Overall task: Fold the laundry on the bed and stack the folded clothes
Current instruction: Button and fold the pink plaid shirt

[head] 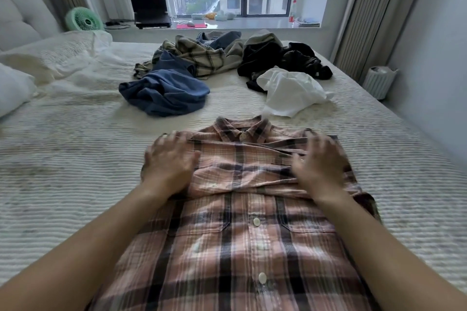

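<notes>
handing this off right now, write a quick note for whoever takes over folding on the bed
Left hand: open, flat on the pink plaid shirt, on its left shoulder area.
Right hand: open, flat on the shirt's right side, over the folded-in sleeves.
The shirt lies buttoned, front up, collar away from you, on the bed.
Done: sleeves look folded across the chest. No folded stack is in view.
Left: finish this shirt, then fold the blue garment, the white garment, the beige plaid garment and the black clothes, then stack.
</notes>
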